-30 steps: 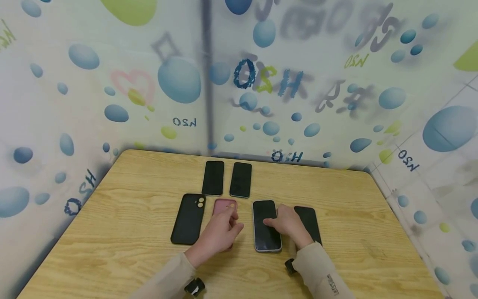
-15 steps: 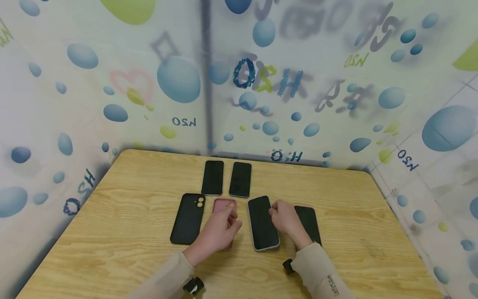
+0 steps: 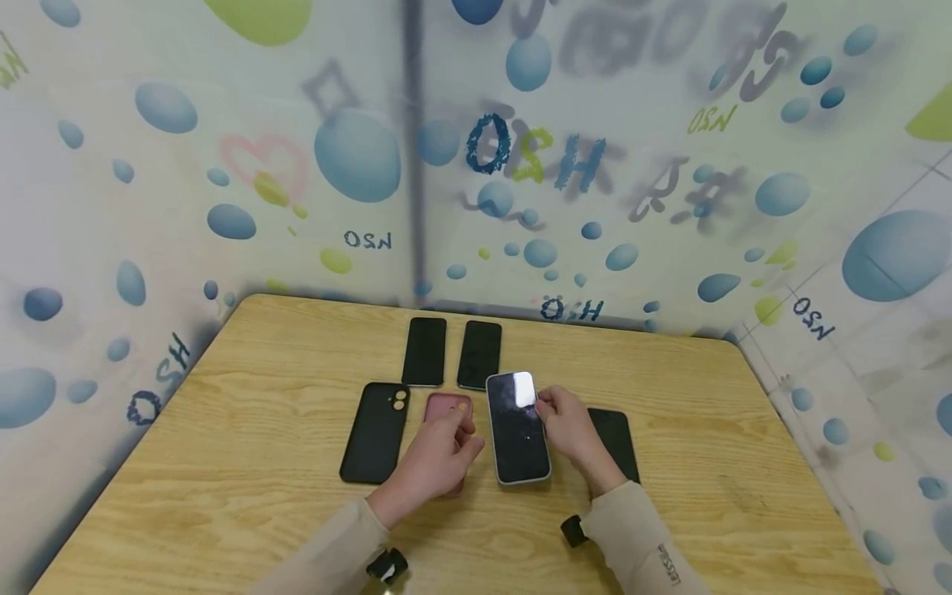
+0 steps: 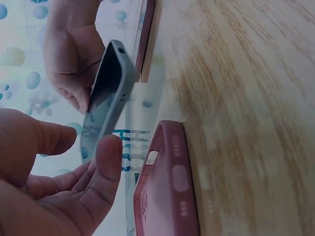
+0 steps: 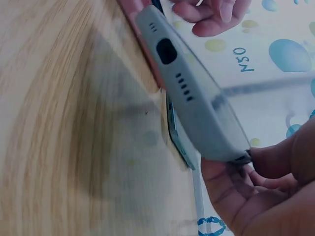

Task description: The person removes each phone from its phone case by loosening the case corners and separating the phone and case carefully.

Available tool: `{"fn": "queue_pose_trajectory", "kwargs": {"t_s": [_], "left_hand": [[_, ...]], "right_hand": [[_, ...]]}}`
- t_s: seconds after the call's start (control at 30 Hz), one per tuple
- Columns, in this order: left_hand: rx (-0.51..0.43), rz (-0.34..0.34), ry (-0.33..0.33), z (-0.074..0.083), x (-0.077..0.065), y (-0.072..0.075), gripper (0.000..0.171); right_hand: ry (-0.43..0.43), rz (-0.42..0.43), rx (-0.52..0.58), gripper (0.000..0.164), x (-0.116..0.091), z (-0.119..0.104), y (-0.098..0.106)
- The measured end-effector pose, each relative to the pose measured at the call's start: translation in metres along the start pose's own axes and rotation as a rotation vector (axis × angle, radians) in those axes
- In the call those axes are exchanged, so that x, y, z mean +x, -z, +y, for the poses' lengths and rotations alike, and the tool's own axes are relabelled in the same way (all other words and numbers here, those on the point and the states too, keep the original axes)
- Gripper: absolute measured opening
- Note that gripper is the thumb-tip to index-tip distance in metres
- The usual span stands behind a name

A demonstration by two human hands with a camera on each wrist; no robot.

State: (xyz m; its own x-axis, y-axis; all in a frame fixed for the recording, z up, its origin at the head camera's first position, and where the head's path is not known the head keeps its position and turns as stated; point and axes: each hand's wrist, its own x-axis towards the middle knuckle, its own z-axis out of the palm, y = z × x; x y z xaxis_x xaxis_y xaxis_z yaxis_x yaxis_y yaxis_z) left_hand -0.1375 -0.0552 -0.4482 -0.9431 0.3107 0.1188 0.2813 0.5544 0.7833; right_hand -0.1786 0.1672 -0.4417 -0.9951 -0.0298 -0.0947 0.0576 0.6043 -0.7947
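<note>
Nearest were the beige sleeves, L sleeve [image 3: 327, 549] and R sleeve [image 3: 640, 533], each w/ a black strap [image 3: 387, 566] at the wrist; the R sleeve had some lettering on it.

Then the hands. L hand [image 3: 439, 463] wasn't gripping anything: thumb & fingers spread apart, loosely bent, above the pink case [image 3: 437, 406] and covering much of it from the head cam. L wrist cam showed a gap btwn fingers & case. R hand [image 3: 573, 426] had the pale-cased phone [image 3: 518, 434] pinched by its R edge, thumb on the screen side, other fingers behind. Phone was up off the table [image 3: 245, 413], tilted, screen up w/ bright glare on the top part, roughly btwn the two hands. R wrist cam got its bottom end, w/ port cutout & slots.

Pink case lay on the table, hollow side up afaict. Just L of it was the black case [image 3: 374, 438], camera holes at its top R corner. Other side, partly behind the R arm: a dark phone [image 3: 615, 438], flat.

Further back, side by side w/ a small gap, 2 more dark phones, back-L phone [image 3: 425, 351] & back-R phone [image 3: 479, 354], both flat.

Behind all that, a pale wall [image 3: 283, 256] w/ blue & green bubbles, a pink heart & mirrored lettering.
</note>
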Motion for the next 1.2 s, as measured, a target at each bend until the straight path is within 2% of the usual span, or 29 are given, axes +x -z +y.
{"fn": "queue_pose_trajectory", "kwargs": {"t_s": [0.33,0.5,0.7,0.83,0.93,1.2], "left_hand": [[-0.019,-0.028,0.002,0.003,0.001,-0.001,0.027],[-0.037,-0.038,0.007,0.004,0.002,-0.002,0.022],[-0.152,-0.052,0.002,0.004,0.003,-0.005,0.023],[-0.299,-0.102,0.063,0.003,0.004,-0.004,0.025],[-0.373,-0.131,0.096,0.003,0.003,-0.003,0.025],[-0.376,-0.143,0.095,0.008,0.000,0.002,0.025]], "right_hand": [[0.000,0.005,0.234,0.023,-0.003,-0.010,-0.003],[-0.005,-0.006,0.312,0.023,-0.006,-0.015,-0.004],[-0.016,-0.006,0.406,0.022,-0.008,-0.018,-0.007],[-0.012,-0.029,0.443,0.021,-0.007,-0.018,-0.009],[-0.015,-0.038,0.443,0.020,-0.005,-0.015,-0.009],[-0.014,-0.016,0.417,0.026,0.005,-0.004,-0.010]]}}
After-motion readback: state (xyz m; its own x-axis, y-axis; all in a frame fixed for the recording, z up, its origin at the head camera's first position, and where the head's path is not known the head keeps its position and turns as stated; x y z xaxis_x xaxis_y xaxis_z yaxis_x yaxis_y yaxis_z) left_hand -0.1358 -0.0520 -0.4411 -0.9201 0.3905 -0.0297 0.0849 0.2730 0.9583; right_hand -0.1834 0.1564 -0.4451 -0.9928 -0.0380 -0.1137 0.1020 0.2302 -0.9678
